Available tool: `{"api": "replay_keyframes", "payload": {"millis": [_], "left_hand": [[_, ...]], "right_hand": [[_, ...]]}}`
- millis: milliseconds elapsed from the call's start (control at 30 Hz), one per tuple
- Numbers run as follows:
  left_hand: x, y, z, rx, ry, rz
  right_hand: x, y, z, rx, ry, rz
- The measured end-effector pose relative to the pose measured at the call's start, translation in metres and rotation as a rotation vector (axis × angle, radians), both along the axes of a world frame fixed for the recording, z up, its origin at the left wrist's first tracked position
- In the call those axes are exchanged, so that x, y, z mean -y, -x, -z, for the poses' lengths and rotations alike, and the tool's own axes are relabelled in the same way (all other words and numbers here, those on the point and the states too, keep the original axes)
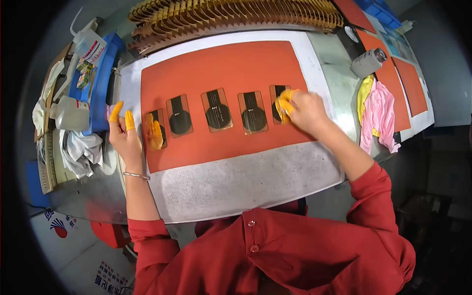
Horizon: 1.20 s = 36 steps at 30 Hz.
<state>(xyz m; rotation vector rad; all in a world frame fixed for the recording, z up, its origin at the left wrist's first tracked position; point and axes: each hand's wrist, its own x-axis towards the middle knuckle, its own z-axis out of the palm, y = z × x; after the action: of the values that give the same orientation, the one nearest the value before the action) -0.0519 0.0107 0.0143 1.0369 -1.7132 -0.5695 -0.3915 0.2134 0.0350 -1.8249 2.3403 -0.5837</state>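
Note:
Five small dark panels, each with a round black disc shape and a gold patterned border, lie in a row on an orange-red mat (216, 152). At the right end, my right hand (302, 110), wearing yellow finger covers, is closed over the rightmost panel (276, 93); what its fingers pinch, if anything, is hidden. My left hand (127, 140) is raised at the mat's left edge, its yellow-covered fingers apart. Close to it, a crumpled yellow piece (156, 132) covers part of the leftmost panel (160, 115). The middle panel (216, 110) lies uncovered.
Along the back stands a long rack of brownish-gold ridged pieces (236, 17). A blue tray (101, 73), a clear bottle (73, 113) and white cloth (81, 150) are at left. A grey bottle (368, 63) and pink cloth (378, 115) sit at right.

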Motion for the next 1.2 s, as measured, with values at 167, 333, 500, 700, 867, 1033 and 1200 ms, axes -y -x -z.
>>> {"api": "replay_keyframes", "payload": {"millis": [167, 333, 500, 700, 867, 1033, 1200], "left_hand": [[0.008, -0.004, 0.002, 0.023, 0.02, -0.01], [0.003, 0.003, -0.001, 0.018, -0.039, 0.013], [0.011, -0.005, 0.004, 0.01, 0.026, 0.005], [0.013, -0.008, 0.005, 0.024, 0.041, 0.014], [0.009, 0.001, 0.003, 0.02, -0.035, 0.022], [0.007, -0.002, 0.004, 0.036, -0.041, -0.001], [0.009, -0.002, 0.002, 0.028, 0.007, 0.002]], "right_hand": [[0.001, 0.004, 0.003, -0.032, -0.078, -0.061], [0.013, 0.008, -0.003, 0.0, -0.079, 0.003], [0.007, 0.002, -0.007, 0.027, -0.041, -0.041], [0.0, 0.001, -0.006, -0.001, -0.068, -0.096], [0.005, 0.001, -0.009, 0.039, -0.064, -0.06], [-0.017, -0.005, -0.001, -0.006, 0.018, -0.136], [-0.015, -0.008, -0.003, -0.035, 0.003, -0.108]]}}
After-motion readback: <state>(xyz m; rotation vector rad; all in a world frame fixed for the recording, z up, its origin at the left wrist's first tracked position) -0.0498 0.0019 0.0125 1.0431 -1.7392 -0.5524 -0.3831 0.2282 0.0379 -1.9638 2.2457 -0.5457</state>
